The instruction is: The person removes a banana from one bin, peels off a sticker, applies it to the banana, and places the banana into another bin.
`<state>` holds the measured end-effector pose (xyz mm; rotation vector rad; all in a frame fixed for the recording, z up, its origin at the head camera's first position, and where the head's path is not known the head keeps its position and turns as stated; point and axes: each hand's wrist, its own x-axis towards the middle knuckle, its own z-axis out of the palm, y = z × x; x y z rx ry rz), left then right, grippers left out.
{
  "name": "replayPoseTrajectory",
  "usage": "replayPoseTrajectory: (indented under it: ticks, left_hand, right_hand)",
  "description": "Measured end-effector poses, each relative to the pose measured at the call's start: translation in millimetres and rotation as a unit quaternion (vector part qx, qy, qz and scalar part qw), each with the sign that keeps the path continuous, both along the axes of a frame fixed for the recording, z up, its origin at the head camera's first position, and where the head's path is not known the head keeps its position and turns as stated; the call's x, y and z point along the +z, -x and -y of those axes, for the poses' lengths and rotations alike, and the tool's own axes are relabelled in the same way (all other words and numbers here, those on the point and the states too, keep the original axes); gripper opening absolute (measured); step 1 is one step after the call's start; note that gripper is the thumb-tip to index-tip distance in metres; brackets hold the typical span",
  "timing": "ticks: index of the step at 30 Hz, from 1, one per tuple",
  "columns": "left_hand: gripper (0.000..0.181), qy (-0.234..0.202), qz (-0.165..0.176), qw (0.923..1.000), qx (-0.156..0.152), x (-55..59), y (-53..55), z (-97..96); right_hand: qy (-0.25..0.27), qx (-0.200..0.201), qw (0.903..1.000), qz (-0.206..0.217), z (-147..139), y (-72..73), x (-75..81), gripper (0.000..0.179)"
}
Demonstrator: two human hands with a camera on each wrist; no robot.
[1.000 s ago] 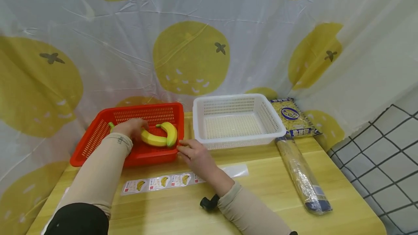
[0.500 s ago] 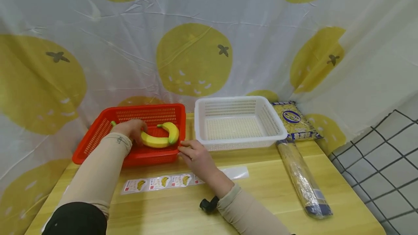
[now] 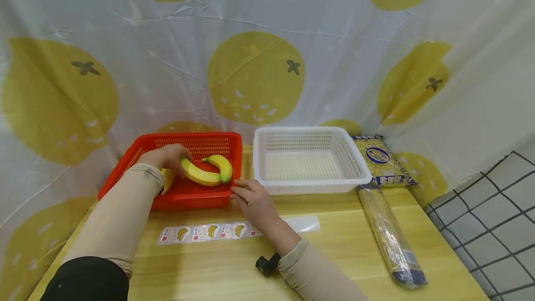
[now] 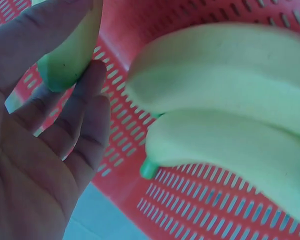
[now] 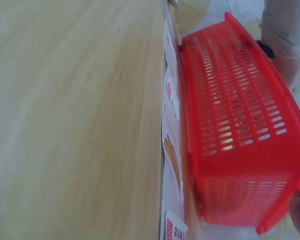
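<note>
Inside red basket (image 3: pixel 192 202): left hand (image 3: pixel 166 156) clamps one banana (image 3: pixel 201 177) between thumb and fingers. At basket's near-right corner: right hand (image 3: pixel 257 203) pinches rim (image 3: pixel 238 166).

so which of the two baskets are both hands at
The red basket, left of the white basket: the left hand reaches inside it and the right hand holds its near corner, while neither touches the white one.
</note>
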<state>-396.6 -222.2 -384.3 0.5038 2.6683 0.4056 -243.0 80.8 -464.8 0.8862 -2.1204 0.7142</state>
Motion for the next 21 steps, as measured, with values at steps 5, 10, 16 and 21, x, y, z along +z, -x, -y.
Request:
replayPoseTrajectory:
  ticks: [5,10,16,21]
  left_hand:
    - [0.042,-0.028,0.004,0.9994,-0.02,14.9,0.6,6.8]
    - [0.042,-0.044,0.009,0.9982,-0.04,24.0,1.1,11.2]
    - [0.043,-0.038,0.007,0.9987,-0.033,32.8,-0.9,24.3]
    - [0.04,-0.035,-0.014,0.9987,-0.036,39.2,-4.0,35.0]
  right_hand:
    - [0.003,-0.001,1.0,-0.009,0.2,1.2,-2.1,0.023]
    - [0.004,0.002,1.0,-0.002,-2.7,3.7,-3.6,0.024]
    - [-0.009,0.005,0.9999,-0.003,-1.2,9.2,-2.8,0.024]
    - [0.007,0.008,0.9999,-0.004,1.8,9.0,-0.6,0.026]
